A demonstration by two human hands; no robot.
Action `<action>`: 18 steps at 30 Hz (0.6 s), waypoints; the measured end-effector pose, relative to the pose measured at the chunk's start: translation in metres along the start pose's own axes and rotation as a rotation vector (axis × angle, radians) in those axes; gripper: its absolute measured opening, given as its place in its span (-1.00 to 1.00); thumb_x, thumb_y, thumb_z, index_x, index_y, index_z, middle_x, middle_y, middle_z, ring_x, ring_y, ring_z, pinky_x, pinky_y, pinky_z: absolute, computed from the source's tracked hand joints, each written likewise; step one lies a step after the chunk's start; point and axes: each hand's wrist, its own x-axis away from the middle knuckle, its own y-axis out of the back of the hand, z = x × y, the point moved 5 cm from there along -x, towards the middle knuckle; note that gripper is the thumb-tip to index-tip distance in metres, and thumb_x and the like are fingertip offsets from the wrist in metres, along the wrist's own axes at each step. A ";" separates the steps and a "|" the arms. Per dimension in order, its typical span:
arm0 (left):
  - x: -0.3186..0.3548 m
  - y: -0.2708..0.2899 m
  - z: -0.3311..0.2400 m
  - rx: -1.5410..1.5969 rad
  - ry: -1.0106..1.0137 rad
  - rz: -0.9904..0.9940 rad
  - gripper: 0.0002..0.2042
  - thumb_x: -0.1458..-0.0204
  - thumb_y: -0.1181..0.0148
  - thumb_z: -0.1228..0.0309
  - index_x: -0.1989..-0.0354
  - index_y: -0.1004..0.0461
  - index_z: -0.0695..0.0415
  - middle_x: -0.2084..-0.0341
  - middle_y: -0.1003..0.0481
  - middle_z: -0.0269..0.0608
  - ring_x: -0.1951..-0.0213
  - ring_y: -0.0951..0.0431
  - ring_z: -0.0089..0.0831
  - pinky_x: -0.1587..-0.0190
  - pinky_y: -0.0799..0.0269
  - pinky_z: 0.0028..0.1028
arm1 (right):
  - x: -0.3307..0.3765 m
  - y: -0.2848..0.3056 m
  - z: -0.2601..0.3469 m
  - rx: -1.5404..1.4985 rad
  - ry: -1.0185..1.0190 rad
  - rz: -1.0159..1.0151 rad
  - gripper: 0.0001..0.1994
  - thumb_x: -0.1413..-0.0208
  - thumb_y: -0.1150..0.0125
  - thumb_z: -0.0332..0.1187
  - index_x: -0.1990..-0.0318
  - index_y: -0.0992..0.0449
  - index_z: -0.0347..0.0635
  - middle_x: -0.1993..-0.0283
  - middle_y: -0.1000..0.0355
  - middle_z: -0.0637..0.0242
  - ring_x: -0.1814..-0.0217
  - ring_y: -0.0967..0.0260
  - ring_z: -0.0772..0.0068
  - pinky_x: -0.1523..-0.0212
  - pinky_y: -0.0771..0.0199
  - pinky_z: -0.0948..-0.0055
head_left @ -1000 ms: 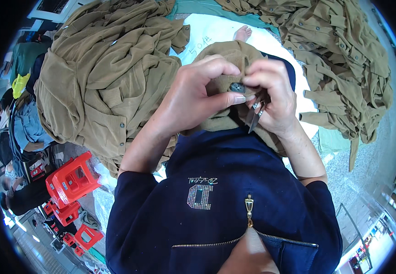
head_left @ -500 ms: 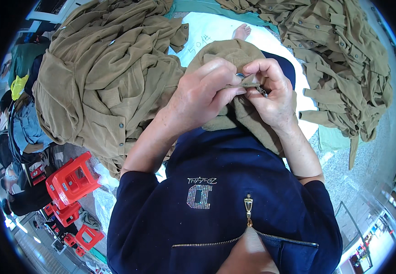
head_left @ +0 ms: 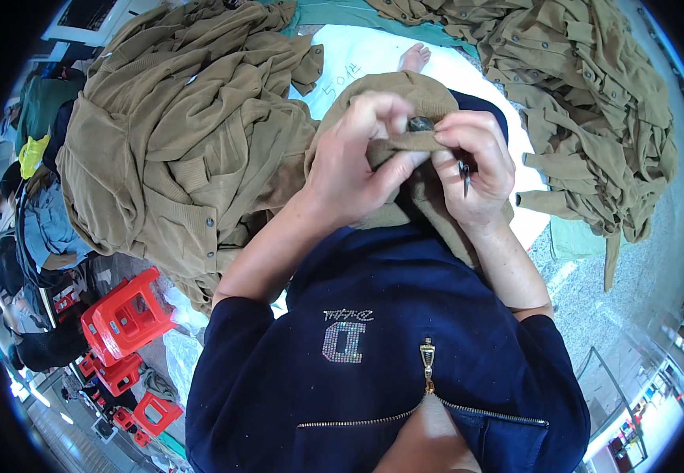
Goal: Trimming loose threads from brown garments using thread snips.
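A brown knitted cardigan (head_left: 393, 88) lies over my lap, its edge strip raised between my hands. A dark round button (head_left: 420, 124) shows on that strip. My left hand (head_left: 350, 162) has the strip between its thumb below and its fingers above; the fingertips are blurred by motion. With thumb and forefinger, my right hand (head_left: 477, 162) pinches the strip just right of the button. A small dark pointed metal tool (head_left: 464, 176), perhaps thread snips, sticks out from the same hand; its grip is hidden in the palm.
Piles of brown cardigans lie at the left (head_left: 192, 150) and the right (head_left: 586, 102). A white sheet (head_left: 342, 59) with handwriting is spread ahead, a bare foot (head_left: 415, 57) on it. Red plastic stools (head_left: 125, 315) stand at lower left.
The fingers of my left hand have lifted and spread from their pinch near the button. The cardigan strip has turned, so the button shows more fully. The metal tool now points downward.
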 end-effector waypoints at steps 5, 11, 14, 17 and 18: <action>-0.002 -0.007 0.016 0.248 0.010 0.139 -0.72 0.18 -0.32 0.69 0.23 -0.47 0.25 0.30 -0.44 -0.28 0.24 -0.45 -0.50 0.14 -0.37 -0.52 | 0.001 0.001 0.004 -0.013 0.071 0.182 -0.75 0.14 -0.29 -0.59 0.22 -0.54 -0.21 0.16 -0.43 0.23 0.30 -0.44 0.39 0.40 -0.42 0.49; 0.006 -0.010 0.023 0.596 0.223 -0.088 -0.69 0.18 -0.27 0.76 0.23 -0.47 0.21 0.25 -0.42 -0.33 0.20 -0.45 -0.61 0.13 -0.37 -0.64 | -0.015 0.017 0.004 -0.001 -0.078 0.333 -0.67 -0.07 -0.19 -0.19 0.11 -0.54 -0.23 0.00 -0.34 0.09 0.14 -0.44 0.24 0.16 -0.46 0.38; 0.004 -0.009 0.011 0.412 0.056 -0.119 -0.68 0.18 -0.25 0.80 0.23 -0.45 0.22 0.24 -0.41 -0.32 0.20 -0.44 -0.64 0.17 -0.37 -0.65 | -0.022 0.027 0.000 0.193 -0.035 0.325 -0.73 -0.12 -0.18 -0.23 0.12 -0.55 -0.20 0.13 -0.40 0.19 0.18 -0.43 0.24 0.23 -0.45 0.36; 0.005 -0.008 0.006 0.295 0.002 -0.165 -0.69 0.20 -0.25 0.79 0.25 -0.46 0.20 0.26 -0.40 -0.35 0.26 -0.37 -0.65 0.19 -0.31 -0.64 | -0.032 0.030 0.012 0.363 0.085 0.370 -0.70 -0.11 -0.19 -0.22 0.06 -0.51 -0.16 0.32 -0.39 0.28 0.28 -0.41 0.23 0.34 -0.41 0.32; 0.005 -0.006 0.002 0.153 -0.048 -0.192 -0.68 0.23 -0.28 0.77 0.26 -0.46 0.19 0.28 -0.41 -0.33 0.31 -0.36 -0.62 0.24 -0.30 -0.63 | -0.032 0.031 0.017 0.376 -0.019 0.397 -0.69 -0.12 -0.19 -0.23 0.02 -0.48 -0.15 0.34 -0.37 0.27 0.32 -0.40 0.23 0.37 -0.40 0.33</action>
